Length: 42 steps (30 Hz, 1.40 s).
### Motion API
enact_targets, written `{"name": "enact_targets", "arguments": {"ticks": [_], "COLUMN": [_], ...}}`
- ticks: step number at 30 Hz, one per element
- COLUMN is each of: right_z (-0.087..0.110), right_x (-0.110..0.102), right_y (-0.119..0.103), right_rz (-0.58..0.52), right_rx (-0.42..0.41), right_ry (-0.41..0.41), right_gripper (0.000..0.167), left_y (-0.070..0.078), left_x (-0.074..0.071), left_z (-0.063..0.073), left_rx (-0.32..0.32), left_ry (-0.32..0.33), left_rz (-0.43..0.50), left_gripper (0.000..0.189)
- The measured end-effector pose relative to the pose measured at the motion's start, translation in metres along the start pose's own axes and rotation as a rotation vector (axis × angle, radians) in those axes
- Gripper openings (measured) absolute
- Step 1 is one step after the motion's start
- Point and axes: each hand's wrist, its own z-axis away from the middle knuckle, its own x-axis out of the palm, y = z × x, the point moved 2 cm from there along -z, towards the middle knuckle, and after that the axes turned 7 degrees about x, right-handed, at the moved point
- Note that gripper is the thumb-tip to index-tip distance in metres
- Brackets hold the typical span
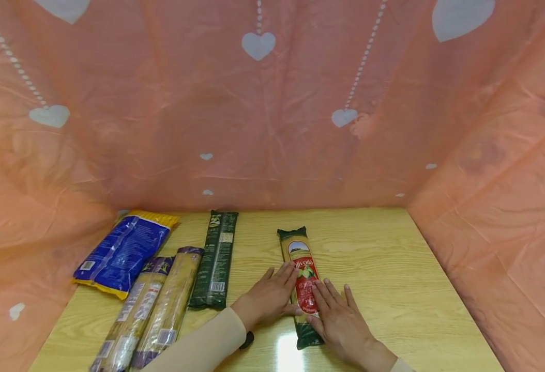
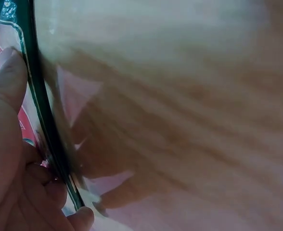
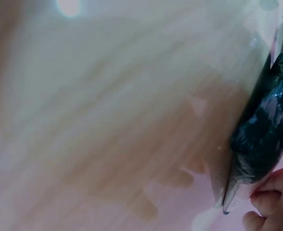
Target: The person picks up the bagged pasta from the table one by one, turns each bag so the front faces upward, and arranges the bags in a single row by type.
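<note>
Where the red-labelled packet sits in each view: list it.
Head: packet low, right of centre, touched by left hand and right hand.
Left wrist: packet along left edge, partly covered by left hand.
Right wrist: packet at right edge, its dark green wrapping showing.
Shared landmark: the table.

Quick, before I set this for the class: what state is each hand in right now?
Left hand: open, touching the red-labelled packet.
Right hand: open, touching the same packet's other side.
</note>
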Motion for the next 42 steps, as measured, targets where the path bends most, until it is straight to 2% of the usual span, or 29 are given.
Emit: {"name": "enact_targets", "arguments": {"ticks": [15,26,31,34,38,42], "right_z": [0.004,-0.001,-0.005,-0.006,-0.006,-0.007], "right_x": [-0.011,-0.016,-0.011,-0.009,-0.009,-0.01], "right_y": [0.037,0.056,0.062,0.065,0.068,0.071], "right_rz": [-0.028,-0.022,-0.04,-0.034,-0.024,-0.036], "right_rx": [0.114,0.135,0.172,0.194,0.211,0.215], "right_ry": [0.026,0.055,0.015,-0.01,-0.025,-0.025], "right_gripper": [0.059,0.054,0.054,0.057,0.06,0.061], "left_y": [0.023,0.043,0.038,0.034,0.037,0.04], "left_x": [-0.007,-0.01,-0.01,-0.01,-0.012,-0.013], "left_z": [-0.059,-0.097,-0.103,-0.101,-0.094,-0.087], "left_rx": [0.042,-0.001,0.006,0.03,0.048,0.052], "left_ry": [0.001,-0.003,-0.054,-0.052,-0.037,-0.049], "left_rz": [-0.096,-0.13,-0.129,-0.14,-0.163,-0.166], "left_gripper": [0.095,0.094,0.094,0.089,0.079,0.073]}}
